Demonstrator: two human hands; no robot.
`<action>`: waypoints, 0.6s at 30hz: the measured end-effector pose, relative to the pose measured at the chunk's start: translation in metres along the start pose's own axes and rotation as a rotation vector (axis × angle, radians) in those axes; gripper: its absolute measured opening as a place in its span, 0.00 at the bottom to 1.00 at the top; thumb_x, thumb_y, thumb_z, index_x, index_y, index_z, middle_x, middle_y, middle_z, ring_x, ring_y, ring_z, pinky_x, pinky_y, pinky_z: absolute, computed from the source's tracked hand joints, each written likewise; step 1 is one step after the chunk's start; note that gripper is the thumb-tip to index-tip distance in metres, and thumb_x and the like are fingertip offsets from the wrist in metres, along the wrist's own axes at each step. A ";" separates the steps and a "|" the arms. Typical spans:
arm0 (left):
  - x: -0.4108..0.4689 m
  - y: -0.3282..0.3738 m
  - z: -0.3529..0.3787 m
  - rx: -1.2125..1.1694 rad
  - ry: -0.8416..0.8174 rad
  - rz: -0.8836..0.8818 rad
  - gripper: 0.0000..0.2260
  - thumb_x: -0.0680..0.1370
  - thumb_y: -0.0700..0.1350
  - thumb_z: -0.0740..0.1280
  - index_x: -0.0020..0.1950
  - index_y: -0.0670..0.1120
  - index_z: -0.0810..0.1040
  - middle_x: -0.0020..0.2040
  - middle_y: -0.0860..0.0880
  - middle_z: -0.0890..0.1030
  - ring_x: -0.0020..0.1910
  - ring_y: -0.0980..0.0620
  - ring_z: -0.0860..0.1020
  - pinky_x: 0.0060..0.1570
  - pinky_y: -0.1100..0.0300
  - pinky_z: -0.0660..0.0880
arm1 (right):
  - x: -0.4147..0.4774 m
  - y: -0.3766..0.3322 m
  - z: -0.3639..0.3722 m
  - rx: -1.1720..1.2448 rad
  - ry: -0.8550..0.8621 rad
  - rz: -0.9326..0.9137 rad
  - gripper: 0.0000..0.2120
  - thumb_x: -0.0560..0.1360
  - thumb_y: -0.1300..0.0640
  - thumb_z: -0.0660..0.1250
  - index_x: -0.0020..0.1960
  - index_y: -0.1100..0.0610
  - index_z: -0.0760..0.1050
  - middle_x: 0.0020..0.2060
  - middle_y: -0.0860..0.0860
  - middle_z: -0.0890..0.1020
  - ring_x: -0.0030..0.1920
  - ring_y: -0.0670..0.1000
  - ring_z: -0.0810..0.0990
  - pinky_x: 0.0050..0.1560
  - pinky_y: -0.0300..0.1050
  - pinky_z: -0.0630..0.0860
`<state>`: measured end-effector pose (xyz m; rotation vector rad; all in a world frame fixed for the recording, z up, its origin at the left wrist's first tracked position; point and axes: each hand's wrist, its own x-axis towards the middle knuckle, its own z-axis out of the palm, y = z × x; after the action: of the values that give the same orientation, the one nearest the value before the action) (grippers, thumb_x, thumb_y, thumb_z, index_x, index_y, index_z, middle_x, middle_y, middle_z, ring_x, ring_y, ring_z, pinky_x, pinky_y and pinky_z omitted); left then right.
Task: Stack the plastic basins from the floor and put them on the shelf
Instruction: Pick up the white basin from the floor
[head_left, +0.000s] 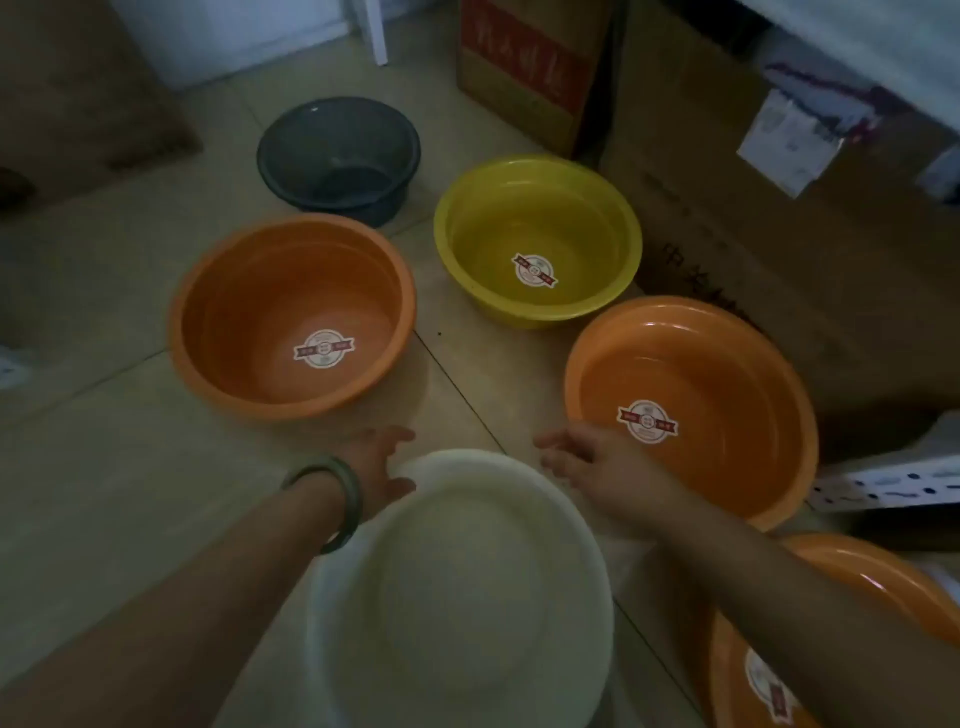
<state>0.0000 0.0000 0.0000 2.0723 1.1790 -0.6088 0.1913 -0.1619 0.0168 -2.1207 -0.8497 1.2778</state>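
**Hands at the rim of the white basin, five more basins on the floor**

The person's left hand, a green bangle on its wrist, touches the far left rim of the white basin; whether its fingers grip cannot be told. The right hand hovers open, fingers spread, just beyond the far right rim, holding nothing. On the tiled floor sit a dark grey basin, a yellow basin, a deep orange basin, a shallower orange basin and another orange basin under the right forearm. Cardboard boxes stand behind.
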 end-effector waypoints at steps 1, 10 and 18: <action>0.004 -0.003 0.004 0.028 -0.014 -0.014 0.28 0.72 0.49 0.67 0.70 0.55 0.63 0.66 0.50 0.73 0.62 0.49 0.74 0.62 0.52 0.71 | 0.003 0.003 0.003 -0.017 -0.016 -0.010 0.07 0.77 0.51 0.62 0.52 0.40 0.74 0.50 0.42 0.80 0.51 0.44 0.79 0.52 0.43 0.77; 0.024 -0.018 0.017 0.247 -0.063 -0.017 0.14 0.76 0.50 0.62 0.61 0.50 0.73 0.49 0.52 0.74 0.47 0.52 0.74 0.49 0.58 0.71 | 0.021 0.034 0.013 -0.200 0.008 -0.016 0.15 0.75 0.55 0.66 0.62 0.47 0.74 0.51 0.44 0.78 0.53 0.45 0.78 0.56 0.46 0.76; 0.028 -0.023 -0.003 0.239 0.165 -0.072 0.16 0.76 0.49 0.62 0.62 0.49 0.73 0.60 0.46 0.75 0.56 0.46 0.74 0.55 0.53 0.72 | 0.017 0.037 0.021 -0.403 0.024 -0.059 0.30 0.75 0.52 0.66 0.74 0.47 0.60 0.63 0.51 0.78 0.59 0.53 0.78 0.59 0.49 0.75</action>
<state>-0.0064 0.0272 -0.0243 2.3254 1.3342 -0.6494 0.1881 -0.1719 -0.0280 -2.3878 -1.2338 1.1199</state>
